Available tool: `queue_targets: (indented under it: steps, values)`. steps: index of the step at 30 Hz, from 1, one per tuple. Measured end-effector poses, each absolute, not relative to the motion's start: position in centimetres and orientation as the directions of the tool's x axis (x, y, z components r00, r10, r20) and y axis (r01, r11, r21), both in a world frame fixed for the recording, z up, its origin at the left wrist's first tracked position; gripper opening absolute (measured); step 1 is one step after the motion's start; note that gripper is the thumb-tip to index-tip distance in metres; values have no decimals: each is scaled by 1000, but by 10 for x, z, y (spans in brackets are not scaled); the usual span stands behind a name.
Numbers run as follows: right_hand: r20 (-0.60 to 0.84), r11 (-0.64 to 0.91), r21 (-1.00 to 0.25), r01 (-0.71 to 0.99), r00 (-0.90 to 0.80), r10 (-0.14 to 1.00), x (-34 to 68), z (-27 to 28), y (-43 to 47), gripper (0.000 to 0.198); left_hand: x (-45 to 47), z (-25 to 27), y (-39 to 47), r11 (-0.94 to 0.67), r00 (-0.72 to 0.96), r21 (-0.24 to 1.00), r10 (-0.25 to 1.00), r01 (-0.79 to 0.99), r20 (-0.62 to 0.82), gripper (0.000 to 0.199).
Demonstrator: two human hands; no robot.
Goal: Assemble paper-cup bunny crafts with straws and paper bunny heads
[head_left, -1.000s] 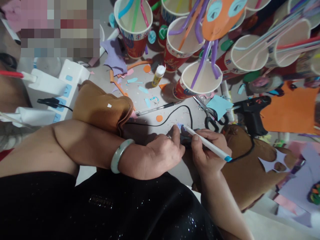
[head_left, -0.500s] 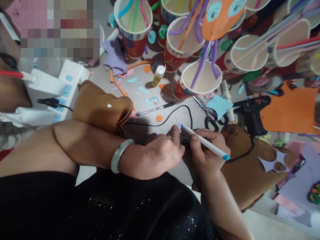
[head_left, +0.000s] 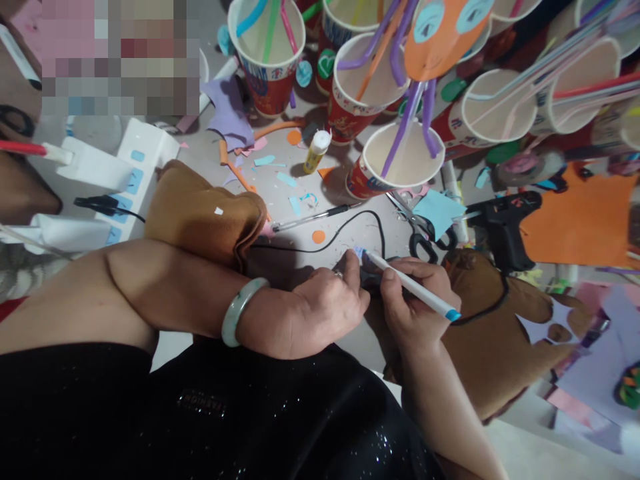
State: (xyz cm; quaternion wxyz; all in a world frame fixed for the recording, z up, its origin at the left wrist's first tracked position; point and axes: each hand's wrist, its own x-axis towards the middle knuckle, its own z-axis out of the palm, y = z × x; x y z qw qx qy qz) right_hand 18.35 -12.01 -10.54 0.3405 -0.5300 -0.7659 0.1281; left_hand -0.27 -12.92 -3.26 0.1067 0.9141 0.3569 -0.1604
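Marker (head_left: 423, 291), slim, smooth, straight-barrelled

Black glue gun (head_left: 511, 233) near scissors (head_left: 419, 229)

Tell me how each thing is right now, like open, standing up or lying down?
Marker: held in the right hand, tip at a small paper piece.
Glue stick: standing upright.
Pen: lying down.
Scissors: lying down, partly under blue paper.
Glue gun: lying down.
Power strip: plugs in it.
Front cup: open top, purple strips inside.
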Motion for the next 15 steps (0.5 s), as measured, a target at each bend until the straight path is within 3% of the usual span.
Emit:
queue_targets:
  steps: [9,15]
  values:
    - [351,354,-594,723,-164,922,182,-105,-120,15,-3,-30,-127,-728,695,88,601,680,-395,50]
    - [459,393,-617,682,-94,883,186,-109,-118,11,-4,-31,-129,-735,704,74,610,675,-364,47]
